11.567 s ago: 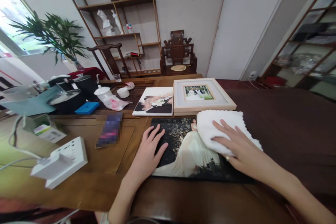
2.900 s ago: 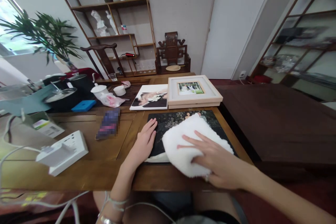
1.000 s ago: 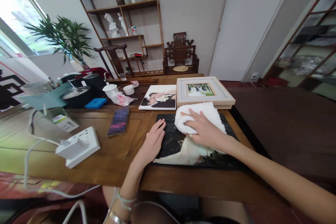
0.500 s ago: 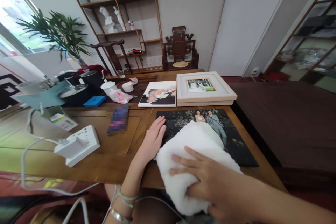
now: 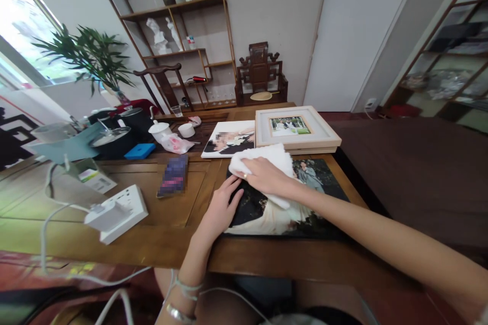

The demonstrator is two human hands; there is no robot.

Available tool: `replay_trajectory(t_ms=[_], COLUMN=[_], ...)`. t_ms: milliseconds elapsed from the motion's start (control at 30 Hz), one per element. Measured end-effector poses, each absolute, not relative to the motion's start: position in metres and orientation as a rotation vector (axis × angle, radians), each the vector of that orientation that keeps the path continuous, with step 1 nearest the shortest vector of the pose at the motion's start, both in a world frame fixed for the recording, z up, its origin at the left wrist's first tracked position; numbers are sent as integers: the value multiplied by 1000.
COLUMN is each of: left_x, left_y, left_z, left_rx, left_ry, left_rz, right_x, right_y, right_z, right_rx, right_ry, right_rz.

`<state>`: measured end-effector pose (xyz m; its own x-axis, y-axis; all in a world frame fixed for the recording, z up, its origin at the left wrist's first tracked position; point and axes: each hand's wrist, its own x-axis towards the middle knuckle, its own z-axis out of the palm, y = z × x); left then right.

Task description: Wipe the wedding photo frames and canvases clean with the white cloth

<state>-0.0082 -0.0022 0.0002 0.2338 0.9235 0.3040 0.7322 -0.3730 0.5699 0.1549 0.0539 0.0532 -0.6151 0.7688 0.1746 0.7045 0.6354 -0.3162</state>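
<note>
A dark photo panel (image 5: pixel 320 223) with a couple in wedding clothes lies flat at the table's front edge. My right hand (image 5: pixel 263 175) presses a white towel (image 5: pixel 280 155) onto the panel's far left corner, its fingers over the cloth. The towel and forearm hide part of the picture. On the panel's left edge rests my left hand (image 5: pixel 224 203), fingers stretched out and holding nothing. The left fingertips are close to the towel; I cannot tell whether they touch it.
Beyond the panel are a white photo board (image 5: pixel 224 137) and a pale wooden picture frame (image 5: pixel 328 132). To the left stand a white power strip (image 5: pixel 122 210) with cables, a blurred purple item (image 5: pixel 172 175), a blue box (image 5: pixel 140 151), a white teapot (image 5: pixel 159 129) and dark pots (image 5: pixel 112 141).
My right hand has moved the towel from the panel's near edge away to its far left corner, uncovering the lower part of the picture. My left hand stays on the left edge.
</note>
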Motion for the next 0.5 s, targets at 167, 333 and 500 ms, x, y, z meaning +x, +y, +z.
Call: replay_trajectory(t_ms=[167,333,500], left_x=[-10,-11,-10], left_y=[-2,-2,-3], left_z=[0,-3,-2], left_rx=[2208,2195,2186], left_ry=[1538,1547,1537], left_rz=[902,884,883], right_x=[135,201,281], right_y=[68,51,30], right_z=[51,39,25], right_rx=[-1182,-1316,-1454], right_ry=[-2585,-2513,-2420], right_rz=[310,219,71])
